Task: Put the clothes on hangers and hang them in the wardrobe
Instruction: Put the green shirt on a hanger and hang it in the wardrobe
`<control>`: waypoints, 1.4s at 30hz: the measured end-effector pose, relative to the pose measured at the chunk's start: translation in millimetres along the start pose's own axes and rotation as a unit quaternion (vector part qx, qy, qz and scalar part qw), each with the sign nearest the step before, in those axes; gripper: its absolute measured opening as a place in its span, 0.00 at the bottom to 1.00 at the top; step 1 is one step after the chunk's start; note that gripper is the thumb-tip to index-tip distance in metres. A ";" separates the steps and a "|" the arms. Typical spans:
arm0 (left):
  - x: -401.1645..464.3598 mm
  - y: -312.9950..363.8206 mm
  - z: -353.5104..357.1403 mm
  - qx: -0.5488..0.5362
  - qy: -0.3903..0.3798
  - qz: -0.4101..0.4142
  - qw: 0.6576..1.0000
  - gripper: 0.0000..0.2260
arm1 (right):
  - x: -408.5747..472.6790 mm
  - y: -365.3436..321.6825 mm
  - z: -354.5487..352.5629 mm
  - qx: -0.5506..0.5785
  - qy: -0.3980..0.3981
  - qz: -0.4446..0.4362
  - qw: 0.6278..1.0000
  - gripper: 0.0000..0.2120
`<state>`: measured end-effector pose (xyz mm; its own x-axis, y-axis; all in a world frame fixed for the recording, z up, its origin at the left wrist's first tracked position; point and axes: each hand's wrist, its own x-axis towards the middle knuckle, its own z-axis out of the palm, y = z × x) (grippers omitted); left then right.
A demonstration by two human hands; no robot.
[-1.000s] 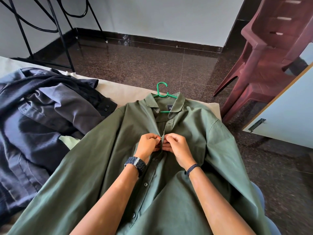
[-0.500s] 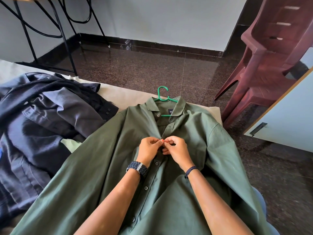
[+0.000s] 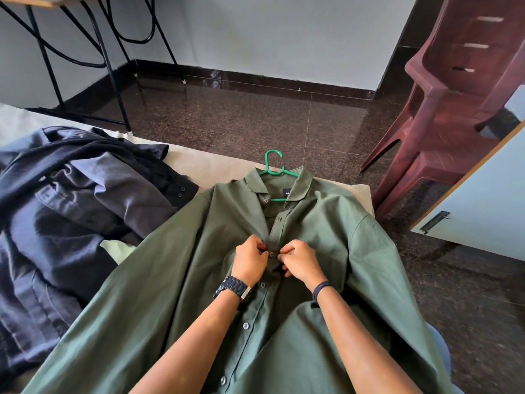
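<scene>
Green shirt (image 3: 176, 282) lies front-up and spread wide on the cream-covered bed (image 3: 199, 166), its hem toward the near edge and its collar toward the far edge. Over its chest, both hands work the placket: the left hand (image 3: 250, 261) pinches the left front edge, fingers curled round the cloth, and the right hand (image 3: 299, 260) pinches the opposite edge, with a small button (image 3: 272, 254) showing between their fingertips (whether it sits through its hole I cannot tell). A dark watch (image 3: 233, 288) circles the left wrist, a dark band (image 3: 321, 288) the right. Beyond the collar, the green hanger (image 3: 274, 166) pokes its hook past the bed's far edge. Dark grey shirts (image 3: 65, 211) lie heaped along the bed's left side. A maroon plastic chair (image 3: 454, 109) stands on the floor at far right.
</scene>
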<state>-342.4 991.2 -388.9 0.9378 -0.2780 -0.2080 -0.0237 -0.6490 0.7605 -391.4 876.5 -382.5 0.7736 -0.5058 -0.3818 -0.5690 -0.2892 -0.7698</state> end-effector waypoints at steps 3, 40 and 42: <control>9.3 5.6 -4.3 0.051 0.047 0.116 0.991 0.07 | 8.6 -12.9 -8.0 -0.046 0.101 -0.095 0.989 0.10; 113.9 71.8 -33.8 -0.250 -0.059 -0.027 0.966 0.14 | 57.9 -35.2 -28.5 0.498 -0.038 0.106 0.860 0.12; 119.5 67.5 -28.6 -0.248 -0.081 -0.027 0.965 0.10 | 60.0 -35.2 -26.2 0.520 -0.047 0.097 0.847 0.11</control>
<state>-222.0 934.5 -344.9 0.8655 -0.3868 -0.3183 0.2296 -0.2584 0.9384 -332.3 835.1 -364.9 0.7403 -0.3806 -0.5542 -0.1720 0.6897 -0.7033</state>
